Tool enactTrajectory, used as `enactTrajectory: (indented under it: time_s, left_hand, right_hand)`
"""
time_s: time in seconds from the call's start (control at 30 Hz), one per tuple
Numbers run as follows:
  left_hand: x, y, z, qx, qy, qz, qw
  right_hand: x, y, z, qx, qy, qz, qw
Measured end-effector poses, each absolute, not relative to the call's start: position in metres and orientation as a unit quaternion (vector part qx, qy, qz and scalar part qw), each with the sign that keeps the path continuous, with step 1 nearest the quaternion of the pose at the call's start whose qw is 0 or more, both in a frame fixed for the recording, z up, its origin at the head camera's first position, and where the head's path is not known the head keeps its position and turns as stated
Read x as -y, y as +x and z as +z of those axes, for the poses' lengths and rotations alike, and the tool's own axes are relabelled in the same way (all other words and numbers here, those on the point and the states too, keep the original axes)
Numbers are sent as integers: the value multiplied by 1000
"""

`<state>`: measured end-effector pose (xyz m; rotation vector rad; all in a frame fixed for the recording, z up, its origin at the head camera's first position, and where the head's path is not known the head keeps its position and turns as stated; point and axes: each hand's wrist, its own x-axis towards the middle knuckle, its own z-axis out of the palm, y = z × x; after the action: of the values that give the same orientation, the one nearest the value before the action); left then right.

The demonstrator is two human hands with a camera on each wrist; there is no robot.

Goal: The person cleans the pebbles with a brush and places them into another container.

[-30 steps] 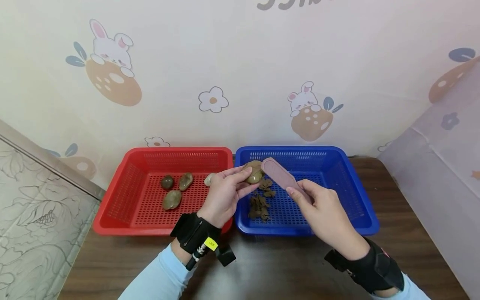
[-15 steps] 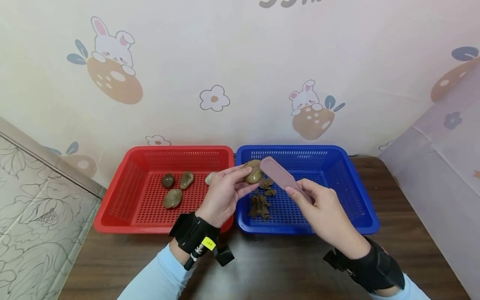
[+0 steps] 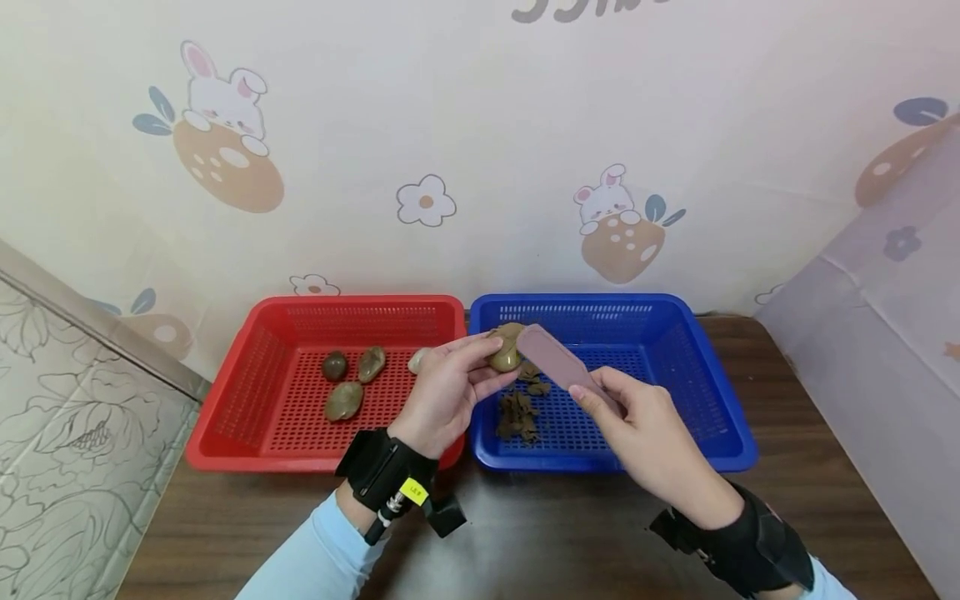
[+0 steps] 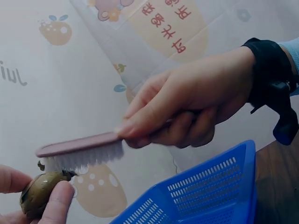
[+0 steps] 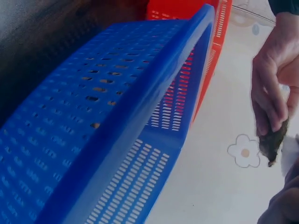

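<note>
My left hand (image 3: 441, 390) holds a glossy olive-brown stone (image 3: 506, 357) between thumb and fingers, above the left side of the blue basket (image 3: 600, 463). Brown, mud-like matter covers part of its upper side. In my right hand (image 3: 647, 429) is a pink-handled scrub brush (image 3: 557, 360), gripped at its near end. Its white bristles (image 4: 88, 158) point down and meet the top of the stone in the left wrist view, with dark bits beside them. From the right wrist view the brush is hard to make out, while the stone (image 5: 272, 142) shows under the left fingers.
Brown crumbled scraps (image 3: 517, 415) lie in the blue basket's left part. Beside it stands a red basket (image 3: 225, 417) with several stones (image 3: 344, 401), one of them whitish (image 3: 417, 360) and partly behind the left hand. Both baskets sit on a dark wooden table (image 3: 555, 533) against a printed wall covering.
The brush head has shifted slightly down and left over the stone. My left hand keeps its grip on the stone, almost in place. Both baskets stay where they were.
</note>
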<state>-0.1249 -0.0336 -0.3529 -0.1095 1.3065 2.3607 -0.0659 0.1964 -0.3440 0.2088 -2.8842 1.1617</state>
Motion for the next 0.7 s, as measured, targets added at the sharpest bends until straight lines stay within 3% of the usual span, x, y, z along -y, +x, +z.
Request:
enactTrajectory:
  time_s: [0.23, 0.5, 0.7]
  left_hand:
    - [32, -122, -352, -478, -28, 850, 221]
    - [38, -121, -349, -472, -21, 851, 229]
    - [38, -121, -346, -486, -13, 842, 236]
  right_hand:
    - [-198, -68, -341, 934, 45, 352, 47]
    - [-195, -67, -341, 928, 57, 367, 11]
    - [-201, -68, -339, 931, 38, 359, 59]
